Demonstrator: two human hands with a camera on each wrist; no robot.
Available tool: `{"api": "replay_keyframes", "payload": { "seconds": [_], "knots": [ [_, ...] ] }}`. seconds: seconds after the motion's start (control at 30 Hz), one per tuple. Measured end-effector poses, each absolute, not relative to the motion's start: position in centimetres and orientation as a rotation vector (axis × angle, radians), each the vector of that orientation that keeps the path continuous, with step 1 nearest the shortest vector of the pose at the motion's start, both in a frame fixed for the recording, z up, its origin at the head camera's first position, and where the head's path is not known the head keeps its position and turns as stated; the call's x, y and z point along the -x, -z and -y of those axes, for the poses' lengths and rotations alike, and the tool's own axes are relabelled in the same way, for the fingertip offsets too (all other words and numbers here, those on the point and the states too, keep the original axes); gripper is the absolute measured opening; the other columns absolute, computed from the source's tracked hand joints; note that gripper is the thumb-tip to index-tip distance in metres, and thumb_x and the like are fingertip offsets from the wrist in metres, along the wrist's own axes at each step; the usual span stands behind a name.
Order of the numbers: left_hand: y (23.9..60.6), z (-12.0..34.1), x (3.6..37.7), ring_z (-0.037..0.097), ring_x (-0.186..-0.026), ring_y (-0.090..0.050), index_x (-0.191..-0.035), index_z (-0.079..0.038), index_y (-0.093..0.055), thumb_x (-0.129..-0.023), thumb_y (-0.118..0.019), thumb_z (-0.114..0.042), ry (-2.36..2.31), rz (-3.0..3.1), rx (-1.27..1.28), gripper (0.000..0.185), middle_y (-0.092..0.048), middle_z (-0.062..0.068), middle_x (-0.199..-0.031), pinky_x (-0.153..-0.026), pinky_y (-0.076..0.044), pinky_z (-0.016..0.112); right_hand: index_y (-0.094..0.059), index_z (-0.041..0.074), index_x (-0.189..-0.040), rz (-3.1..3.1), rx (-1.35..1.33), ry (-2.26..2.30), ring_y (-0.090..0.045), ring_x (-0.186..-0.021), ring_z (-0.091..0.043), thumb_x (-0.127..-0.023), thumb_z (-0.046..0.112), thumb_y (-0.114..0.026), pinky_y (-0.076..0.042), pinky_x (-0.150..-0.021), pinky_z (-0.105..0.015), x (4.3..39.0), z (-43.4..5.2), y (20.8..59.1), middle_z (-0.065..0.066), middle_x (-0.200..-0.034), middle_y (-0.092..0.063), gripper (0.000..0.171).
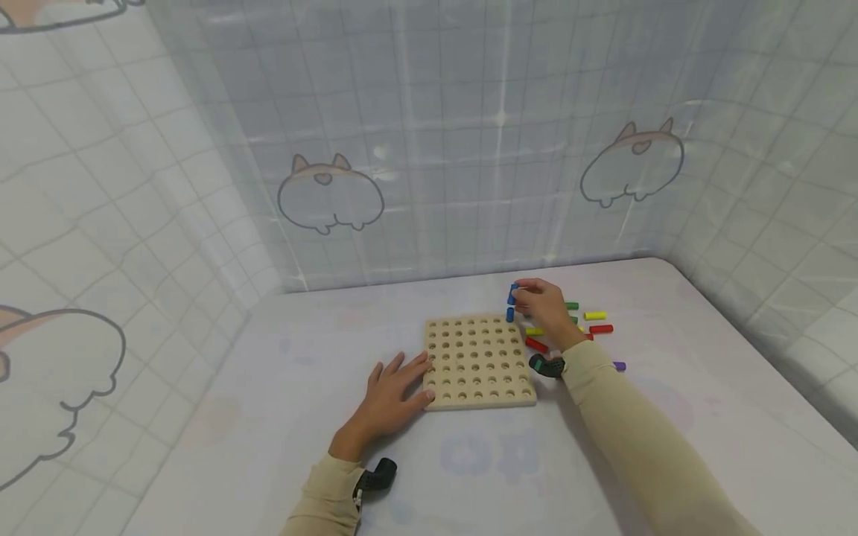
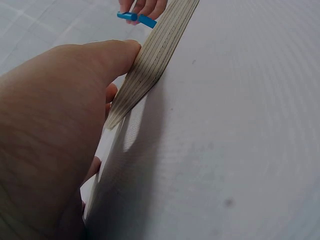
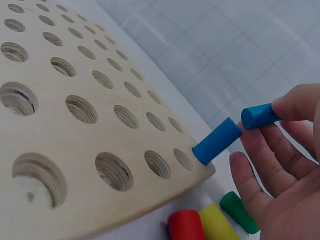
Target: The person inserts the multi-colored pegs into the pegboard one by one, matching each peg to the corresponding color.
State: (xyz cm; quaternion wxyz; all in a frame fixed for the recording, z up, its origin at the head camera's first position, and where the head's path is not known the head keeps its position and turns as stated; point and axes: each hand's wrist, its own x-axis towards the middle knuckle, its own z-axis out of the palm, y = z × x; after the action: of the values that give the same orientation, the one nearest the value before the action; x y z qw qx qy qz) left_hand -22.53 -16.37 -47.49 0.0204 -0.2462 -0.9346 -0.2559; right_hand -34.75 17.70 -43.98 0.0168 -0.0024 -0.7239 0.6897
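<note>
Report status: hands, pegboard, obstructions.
Left hand touching pegboard. Right hand pinching blue peg; second blue peg standing in corner hole. Loose pegs beside pegboard, none blocking holes.

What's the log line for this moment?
right hand: pinches blue peg | second blue peg: upright in far-right corner hole of board | left hand: touches board's left edge

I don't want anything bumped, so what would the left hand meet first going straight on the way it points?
The left hand would probably meet the wooden board right away; the thumb looks to be against its edge, though exact contact is hard to judge.
</note>
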Motion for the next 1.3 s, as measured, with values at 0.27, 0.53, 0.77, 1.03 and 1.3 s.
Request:
{"api": "replay_keyframes", "payload": {
  "seconds": [0.27,0.53,0.77,1.03,1.3],
  "knots": [
    [47.5,16.3,22.3,0.038,-0.15,-0.019,-0.152,-0.022,-0.047,-0.099,-0.055,-0.052,0.786,2.898,0.748,0.062,-0.033,-0.009,-0.16,-0.114,-0.002,0.068,-0.06,0.004,-0.13,2.266,-0.041,-2.14,-0.063,-0.106,-0.026,-0.1,0.023,-0.064,-0.053,-0.095,-0.038,34.9,-16.9,44.2,-0.014,-0.12,-0.062,0.035],
    [47.3,16.3,22.0,0.04,-0.149,-0.021,-0.151,-0.019,-0.048,-0.098,-0.055,-0.052,0.798,2.878,0.757,0.062,-0.036,-0.007,-0.159,-0.113,-0.002,0.07,-0.061,0.002,-0.129,2.274,-0.112,-2.192,-0.065,-0.099,-0.028,-0.1,0.019,-0.064,-0.055,-0.088,-0.037,35.3,-16.4,44.6,-0.017,-0.114,-0.063,0.034],
    [47.6,16.3,22.0,0.04,-0.149,-0.021,-0.152,-0.019,-0.048,-0.099,-0.055,-0.052,0.787,2.879,0.753,0.063,-0.036,-0.006,-0.159,-0.113,-0.003,0.069,-0.063,0.003,-0.126,2.34,-0.133,-2.125,-0.064,-0.095,-0.031,-0.1,0.02,-0.065,-0.054,-0.084,-0.037,35.4,-16.2,45.0,-0.017,-0.109,-0.065,0.032],
    [47.5,16.2,22.1,0.037,-0.15,-0.019,-0.153,-0.022,-0.045,-0.099,-0.053,-0.054,0.798,2.892,0.757,0.064,-0.033,-0.01,-0.16,-0.115,-0.002,0.066,-0.064,0.003,-0.122,2.453,-0.295,-1.957,-0.064,-0.092,-0.03,-0.099,0.019,-0.066,-0.051,-0.083,-0.04,35.6,-16.4,45.1,-0.016,-0.103,-0.068,0.028],
    [47.3,16.0,22.0,0.038,-0.149,-0.02,-0.152,-0.019,-0.047,-0.099,-0.053,-0.053,0.801,2.881,0.757,0.063,-0.035,-0.008,-0.16,-0.114,-0.002,0.068,-0.066,0.009,-0.12,2.544,-0.381,-1.772,-0.064,-0.099,-0.026,-0.098,0.023,-0.068,-0.051,-0.087,-0.043,35.3,-16.4,45.1,-0.01,-0.11,-0.068,0.026]
  ]
}}
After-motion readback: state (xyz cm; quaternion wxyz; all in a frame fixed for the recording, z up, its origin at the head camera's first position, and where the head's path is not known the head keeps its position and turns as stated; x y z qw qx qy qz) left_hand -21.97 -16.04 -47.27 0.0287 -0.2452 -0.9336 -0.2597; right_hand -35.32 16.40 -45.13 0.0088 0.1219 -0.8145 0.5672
